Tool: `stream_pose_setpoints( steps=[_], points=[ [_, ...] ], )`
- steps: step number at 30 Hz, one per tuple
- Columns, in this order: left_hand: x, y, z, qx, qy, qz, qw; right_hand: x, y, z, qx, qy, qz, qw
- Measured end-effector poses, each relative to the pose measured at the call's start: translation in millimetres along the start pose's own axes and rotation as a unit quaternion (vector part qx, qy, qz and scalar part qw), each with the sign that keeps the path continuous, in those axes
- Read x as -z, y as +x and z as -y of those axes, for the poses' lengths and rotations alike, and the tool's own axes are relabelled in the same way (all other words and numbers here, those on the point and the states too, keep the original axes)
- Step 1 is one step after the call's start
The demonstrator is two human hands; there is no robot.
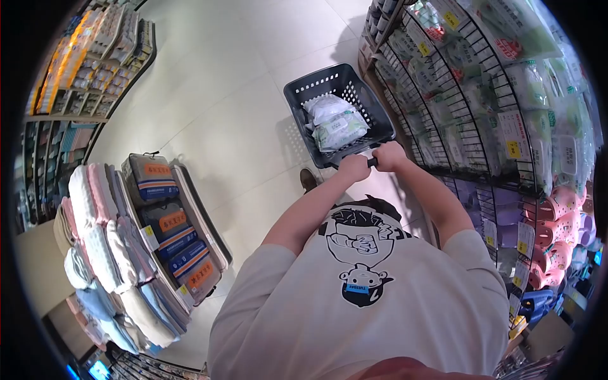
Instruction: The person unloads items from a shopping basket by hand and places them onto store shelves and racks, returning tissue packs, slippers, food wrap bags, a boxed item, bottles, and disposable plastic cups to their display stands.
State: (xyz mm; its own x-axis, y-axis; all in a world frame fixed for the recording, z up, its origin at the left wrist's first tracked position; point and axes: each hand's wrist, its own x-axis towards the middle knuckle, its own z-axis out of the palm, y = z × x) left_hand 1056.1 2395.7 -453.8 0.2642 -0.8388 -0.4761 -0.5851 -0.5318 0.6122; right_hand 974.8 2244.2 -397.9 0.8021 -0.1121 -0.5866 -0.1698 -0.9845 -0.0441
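Both of my hands hold the black handle of a dark grey shopping basket (379, 113) in front of me. My left hand (354, 168) has its fingers wrapped round the handle on the left side. Close beside it, my right hand (389, 156) is closed round the handle on the right. Inside the basket lie a white and green packet (341, 131) and, partly behind it, a whitish plastic packet (329, 107). The handle's middle shows between my two fists.
Wire racks (465, 82) with packaged goods run along the right, with pink clogs (557, 228) lower down. At left stand folded textiles (104, 234) and a shelf of boxed packs (172, 221). Pale floor tiles (221, 76) stretch ahead; my shoe (308, 179) shows below.
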Motion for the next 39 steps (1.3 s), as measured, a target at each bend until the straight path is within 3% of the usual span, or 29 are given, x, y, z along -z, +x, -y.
stream_pose_setpoints(
  steps=[7, 16, 21, 23, 31, 33, 35, 37, 38, 39],
  points=[
    [62.5, 24.7, 41.6, -0.036, -0.026, -0.006, 0.999, 35.5, 57.3, 18.8, -0.091, 0.011, -0.015, 0.996],
    [110.3, 75.9, 59.8, -0.028, 0.027, -0.045, 0.998, 79.6, 106.6, -0.5, -0.106, 0.040, -0.017, 0.993],
    [132.4, 102.2, 73.2, -0.049, 0.010, 0.031, 0.998, 96.8, 125.2, -12.8, -0.073, 0.043, -0.052, 0.995],
    [145.2, 108.9, 72.7, -0.057, 0.014, 0.006, 0.998, 97.4, 137.3, -21.5, -0.061, 0.041, -0.063, 0.995],
    [209.7, 149.3, 83.5, -0.050, 0.034, 0.087, 0.994, 130.3, 177.1, -42.7, -0.060, 0.094, -0.100, 0.989],
    [222.5, 169.2, 98.7, -0.010, -0.037, 0.193, 0.980, 132.8, 191.3, -52.0, -0.039, 0.131, -0.117, 0.984],
    [227.4, 189.3, 110.2, 0.044, -0.124, 0.227, 0.965, 129.0, 208.5, -58.2, -0.032, 0.183, -0.152, 0.971],
    [238.1, 205.0, 117.9, 0.075, -0.162, 0.274, 0.945, 148.5, 214.6, -69.6, 0.008, 0.222, -0.108, 0.969],
    [243.4, 205.4, 115.6, 0.074, -0.157, 0.246, 0.954, 152.1, 223.5, -77.7, 0.010, 0.225, -0.109, 0.968],
    [244.9, 207.7, 116.6, 0.077, -0.157, 0.248, 0.953, 157.5, 229.5, -84.0, 0.055, 0.365, -0.148, 0.918]
  ],
)
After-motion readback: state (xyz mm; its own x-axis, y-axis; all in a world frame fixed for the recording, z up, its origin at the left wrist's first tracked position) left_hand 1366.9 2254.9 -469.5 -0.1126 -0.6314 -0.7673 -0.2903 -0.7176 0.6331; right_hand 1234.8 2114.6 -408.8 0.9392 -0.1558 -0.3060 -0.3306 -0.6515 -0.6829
